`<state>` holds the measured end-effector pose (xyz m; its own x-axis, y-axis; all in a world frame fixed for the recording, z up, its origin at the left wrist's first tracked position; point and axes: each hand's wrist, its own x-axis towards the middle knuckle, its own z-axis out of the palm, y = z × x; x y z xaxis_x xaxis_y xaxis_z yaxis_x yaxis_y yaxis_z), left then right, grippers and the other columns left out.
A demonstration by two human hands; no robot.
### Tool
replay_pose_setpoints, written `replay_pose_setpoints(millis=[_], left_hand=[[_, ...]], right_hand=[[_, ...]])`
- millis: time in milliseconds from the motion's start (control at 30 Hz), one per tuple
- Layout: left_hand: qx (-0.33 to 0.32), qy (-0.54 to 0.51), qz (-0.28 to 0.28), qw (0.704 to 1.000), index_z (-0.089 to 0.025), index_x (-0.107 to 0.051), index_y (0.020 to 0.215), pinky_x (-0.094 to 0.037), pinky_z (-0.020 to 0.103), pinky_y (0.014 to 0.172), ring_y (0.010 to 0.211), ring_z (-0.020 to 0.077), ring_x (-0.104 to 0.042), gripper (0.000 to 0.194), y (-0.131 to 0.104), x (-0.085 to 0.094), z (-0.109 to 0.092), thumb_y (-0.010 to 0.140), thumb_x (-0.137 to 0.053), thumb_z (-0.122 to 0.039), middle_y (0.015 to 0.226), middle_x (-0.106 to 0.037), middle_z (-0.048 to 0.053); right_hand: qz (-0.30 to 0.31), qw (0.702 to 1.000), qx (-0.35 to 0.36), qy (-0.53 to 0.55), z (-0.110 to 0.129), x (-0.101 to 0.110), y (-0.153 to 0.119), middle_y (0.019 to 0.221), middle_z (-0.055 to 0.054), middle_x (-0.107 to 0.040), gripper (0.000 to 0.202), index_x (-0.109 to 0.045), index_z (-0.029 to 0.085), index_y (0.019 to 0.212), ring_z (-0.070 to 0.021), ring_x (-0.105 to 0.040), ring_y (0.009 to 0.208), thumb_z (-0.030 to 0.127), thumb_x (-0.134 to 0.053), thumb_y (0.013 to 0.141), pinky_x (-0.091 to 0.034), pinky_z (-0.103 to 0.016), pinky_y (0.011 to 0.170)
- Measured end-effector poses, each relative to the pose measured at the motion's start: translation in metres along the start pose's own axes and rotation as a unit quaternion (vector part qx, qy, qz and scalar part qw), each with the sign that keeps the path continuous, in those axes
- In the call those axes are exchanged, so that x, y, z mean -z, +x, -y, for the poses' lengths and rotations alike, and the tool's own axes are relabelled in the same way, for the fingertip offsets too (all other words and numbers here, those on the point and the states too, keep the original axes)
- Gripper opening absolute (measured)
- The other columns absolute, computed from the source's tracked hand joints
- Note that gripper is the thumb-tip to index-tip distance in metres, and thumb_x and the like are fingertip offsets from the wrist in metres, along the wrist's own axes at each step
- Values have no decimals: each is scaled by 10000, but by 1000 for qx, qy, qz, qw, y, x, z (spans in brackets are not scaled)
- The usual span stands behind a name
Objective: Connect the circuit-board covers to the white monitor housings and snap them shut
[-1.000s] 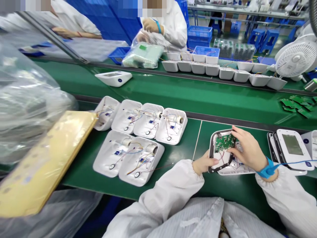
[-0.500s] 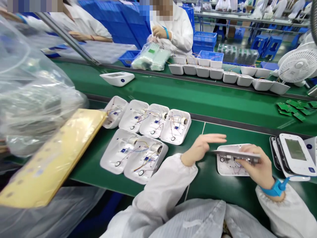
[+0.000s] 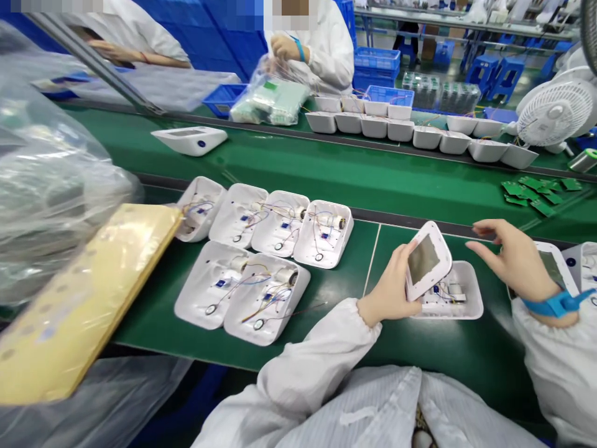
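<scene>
My left hand (image 3: 394, 285) grips a white front cover with a grey display (image 3: 423, 262), tilted up on its edge. Below and behind that cover lies an open white housing (image 3: 470, 292) with wires and a small pump-like part inside. My right hand (image 3: 515, 258), a blue strap at its wrist, is held in the air to the right with thumb and fingers apart and nothing between them. Partly hidden under that hand and forearm is a stack of display covers (image 3: 551, 266). More open housings (image 3: 321, 239) with wires and blue parts sit in two rows to the left.
A yellow bagged sheet stack (image 3: 88, 298) and a clear plastic bag (image 3: 56, 180) crowd the left side. Across the green belt, white housings (image 3: 387, 129) line the far ledge. Green circuit boards (image 3: 532, 193) and a white fan (image 3: 555, 112) stand right. A co-worker's hands (image 3: 286, 48) are opposite.
The display cover has passed from my right hand to my left and turned its screen toward me. My right hand has let go and moved right, near the cover stack.
</scene>
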<state>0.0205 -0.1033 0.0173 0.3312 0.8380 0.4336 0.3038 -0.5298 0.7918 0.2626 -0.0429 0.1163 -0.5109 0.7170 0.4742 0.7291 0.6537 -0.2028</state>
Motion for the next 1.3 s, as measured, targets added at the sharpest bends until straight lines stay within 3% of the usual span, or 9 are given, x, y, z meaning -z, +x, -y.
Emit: replay_pose_setpoints(millis=[67,133,233,333,567,800,1000,1133,1300], left_hand=[[-75,-46,-44,995,-225,-101,1578,-264,596,1203,1427,380,-308,1152,-3,-9,11,638,-754,-359,1509,-268,188],[-106,-91,-63,988,-235,-120,1578,-253,600,1209,1440,392,-303,1161,-4,-19,17,660,-777,-503,1517,-266,187],[-89,-183,-46,978,-247,-76,1588,-259,585,1220,1472,385,-300,1187,-5,-26,23,697,-732,-675,1561,-239,194],[-58,-259,-25,964,-248,-36,1597,-189,569,1257,1519,364,-243,1140,-5,-26,23,761,-681,-678,1608,-203,184],[-29,-341,23,939,-250,-106,1610,-222,526,1259,1511,357,-271,1054,0,-18,14,807,-653,-658,1641,-190,158],[2,-334,25,942,-260,-290,1568,-274,525,1244,1484,350,-331,976,4,-18,16,782,-640,-720,1623,-277,132],[31,-355,34,934,-240,-319,1554,-259,529,1249,1472,335,-359,977,0,-15,16,769,-663,-710,1582,-352,145],[22,-318,46,947,-245,-279,1578,-235,510,1261,1499,336,-311,1035,5,-8,17,742,-709,-679,1618,-292,142],[-17,-239,92,967,-275,-333,1562,-265,524,1237,1466,346,-355,960,15,9,15,769,-668,-698,1581,-361,128]], right_hand=[[101,993,-51,-27,1,-10,2,911,-48,-696,168,-644,175,1012,-198,-661,803,306,-671,910,-474,-316,697],[207,973,-42,-90,18,-26,1,919,-62,-674,130,-647,174,975,-234,-653,862,284,-660,906,-452,-329,695],[264,947,-58,-173,50,-49,1,972,-116,-640,196,-637,138,994,-279,-626,911,292,-678,880,-414,-346,671],[261,942,-76,-195,61,-58,1,977,-122,-629,138,-644,134,999,-269,-607,893,243,-612,922,-379,-346,654],[237,966,-36,-100,39,-53,-12,931,-83,-662,245,-727,167,889,-212,-566,868,261,-533,1006,-397,-339,766],[216,970,-51,-102,41,-52,-13,929,-114,-653,135,-744,131,893,-249,-513,875,227,-654,922,-400,-373,753],[181,979,-35,-87,42,-51,-15,874,-107,-646,251,-720,149,780,-220,-476,818,171,-557,969,-371,-354,718],[147,986,-54,-57,38,-54,-20,875,-91,-647,240,-739,161,805,-214,-474,827,208,-574,972,-363,-350,714],[139,988,-67,-21,37,-57,-19,870,-79,-650,216,-711,143,776,-193,-468,799,176,-584,948,-370,-329,727]])
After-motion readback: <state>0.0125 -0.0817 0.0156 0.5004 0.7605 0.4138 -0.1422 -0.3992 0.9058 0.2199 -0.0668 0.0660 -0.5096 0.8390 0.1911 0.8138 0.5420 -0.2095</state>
